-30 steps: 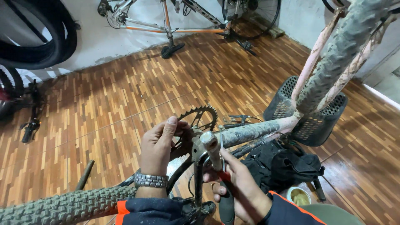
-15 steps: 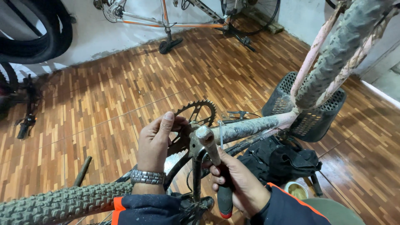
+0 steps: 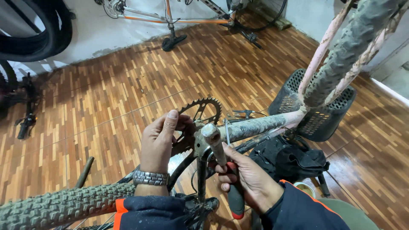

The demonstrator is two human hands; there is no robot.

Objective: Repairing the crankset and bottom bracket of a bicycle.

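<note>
Chainring (image 3: 203,111), toothed, centre frame, on muddy upturned bicycle frame (image 3: 260,125). Left hand (image 3: 161,140) curled around its lower-left edge. Right hand (image 3: 247,179), lower centre, fist closed on red-and-black-handled tool (image 3: 225,170). Black basket (image 3: 313,113) right; knobby tyre (image 3: 59,206) lower left.

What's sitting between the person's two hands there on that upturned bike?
In the head view, between the left hand and right hand sits the muddy bottom bracket, beside the toothed chainring.
</note>
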